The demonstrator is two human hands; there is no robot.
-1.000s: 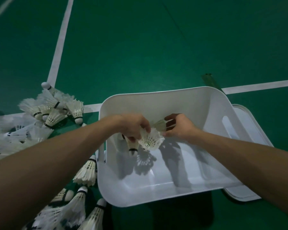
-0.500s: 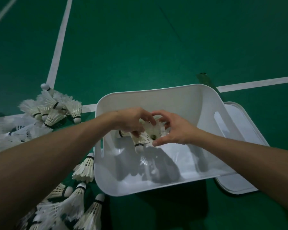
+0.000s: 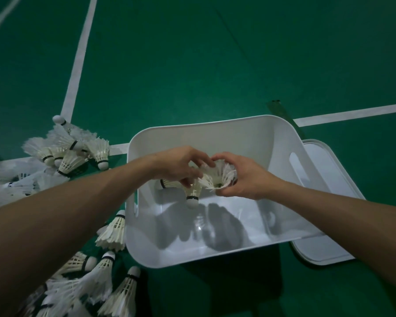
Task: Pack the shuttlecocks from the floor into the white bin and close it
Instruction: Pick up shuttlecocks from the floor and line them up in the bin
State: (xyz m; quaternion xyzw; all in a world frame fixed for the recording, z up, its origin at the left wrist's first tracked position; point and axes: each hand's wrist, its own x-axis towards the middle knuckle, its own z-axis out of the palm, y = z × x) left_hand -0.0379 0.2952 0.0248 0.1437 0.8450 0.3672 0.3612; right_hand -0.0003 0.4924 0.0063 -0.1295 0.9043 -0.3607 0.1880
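Over a smooth, glossy white plastic bin point(image 3: 238, 138) with rounded corners and slot handles cut in its side walls, a person's left hand point(image 3: 181, 165) pinches a white feather shuttlecock with a black band and rounded cork tip point(image 3: 192, 194), cork pointing down into the bin; a second banded one shows half hidden beneath the palm. The right hand point(image 3: 245, 177) curls fingers and thumb round the splayed, ribbed skirt of an upturned feather shuttlecock point(image 3: 217, 177), its open cone facing the camera. The two hands meet above the bin's shiny bottom, where their shadows fall. A flat white rounded-rectangle lid point(image 3: 325, 248) lies at the bin's right side, partly hidden by it. Loose heaps of feather shuttlecocks point(image 3: 66, 154) crowd the matte green court floor point(image 3: 192, 65) to the left, one lone shuttlecock point(image 3: 113, 232) just beside the bin's wall. White painted boundary lines point(image 3: 78, 72) cross the dimly lit court
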